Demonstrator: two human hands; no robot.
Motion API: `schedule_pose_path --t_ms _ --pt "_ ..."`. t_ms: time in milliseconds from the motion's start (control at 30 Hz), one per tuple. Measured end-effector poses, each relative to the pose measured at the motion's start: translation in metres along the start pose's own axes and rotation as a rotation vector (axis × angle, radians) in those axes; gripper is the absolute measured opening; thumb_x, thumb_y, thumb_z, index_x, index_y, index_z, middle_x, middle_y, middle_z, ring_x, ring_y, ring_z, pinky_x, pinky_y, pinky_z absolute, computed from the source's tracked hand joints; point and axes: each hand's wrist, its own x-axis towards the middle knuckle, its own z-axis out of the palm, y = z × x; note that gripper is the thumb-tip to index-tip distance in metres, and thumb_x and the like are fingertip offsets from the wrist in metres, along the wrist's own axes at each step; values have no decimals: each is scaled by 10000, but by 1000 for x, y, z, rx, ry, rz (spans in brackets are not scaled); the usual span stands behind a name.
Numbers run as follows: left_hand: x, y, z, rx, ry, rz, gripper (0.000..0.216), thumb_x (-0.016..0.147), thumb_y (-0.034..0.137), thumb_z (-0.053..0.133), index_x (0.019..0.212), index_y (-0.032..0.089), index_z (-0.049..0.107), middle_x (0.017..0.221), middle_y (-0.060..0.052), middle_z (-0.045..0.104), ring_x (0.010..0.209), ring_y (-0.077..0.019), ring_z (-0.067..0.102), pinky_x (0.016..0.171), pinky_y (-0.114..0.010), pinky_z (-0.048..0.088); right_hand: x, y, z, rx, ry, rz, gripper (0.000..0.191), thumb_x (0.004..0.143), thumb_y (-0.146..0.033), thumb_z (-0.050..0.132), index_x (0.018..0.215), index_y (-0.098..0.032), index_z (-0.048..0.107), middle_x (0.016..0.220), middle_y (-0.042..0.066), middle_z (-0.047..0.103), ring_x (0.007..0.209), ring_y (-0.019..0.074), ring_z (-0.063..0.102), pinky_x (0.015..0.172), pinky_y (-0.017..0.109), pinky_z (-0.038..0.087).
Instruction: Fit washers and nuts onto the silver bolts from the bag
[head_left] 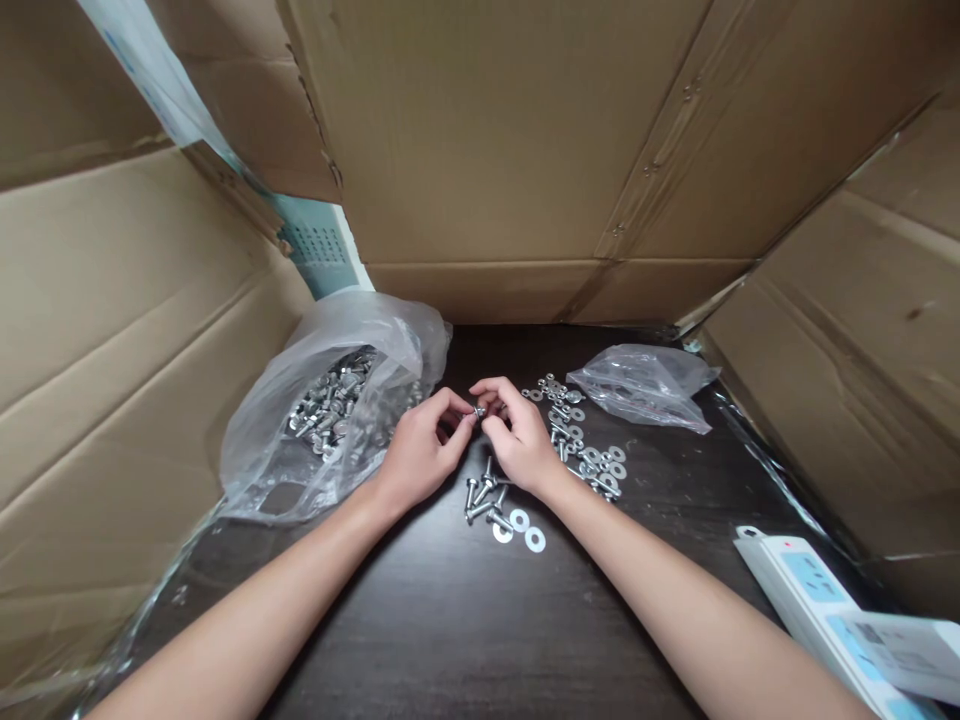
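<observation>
Two-handedly pinching a small fastener (480, 411), exact type unclear, between left hand (429, 441) and right hand (523, 441), likely for fine control; having bolts (499, 519) and washers (541, 541) lying close for reach.

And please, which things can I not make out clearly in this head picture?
Head view:
Small metal piece at the fingertips of left hand and right hand: exact shape too small, partly covered by fingers.
Left plastic bag: number of metal parts inside, veiled by cloudy plastic.
Power strip: near end, cut off by bottom edge.
Label: print too blurred.
</observation>
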Motion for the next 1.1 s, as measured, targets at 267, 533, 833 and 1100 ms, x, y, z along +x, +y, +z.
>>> schedule_pose_path --t_ms 267,533,833,1100 --pt "1 -1 1 18 -17 7 42 917 219 601 900 190 626 807 -4 702 702 -144 663 597 -228 477 0 -1 1 -8 47 -52 287 770 -117 514 1029 -206 600 878 14 601 701 148 537 620 288 429" --pt "0 1 0 14 1 4 50 921 220 600 901 191 636 799 -3 710 692 -142 667 595 -230 479 0 -1 2 -12 27 -3 255 787 -145 522 1022 -203 600 857 12 599 696 150 548 603 281 433" --pt "0 0 1 14 5 13 48 926 223 596 917 195 634 821 -9 711 722 -146 673 608 -228 490 1 0 1 -34 7 23 197 890 -189 483 1048 -198 600 778 -10 589 686 153 553 653 288 436" --pt "0 1 0 -9 -9 13 44 917 217 597 906 192 632 782 -3 688 697 -141 657 597 -225 487 0 -1 2 -93 14 41 182 966 -250 448 1046 -206 605 748 -8 588 696 166 567 677 301 429"
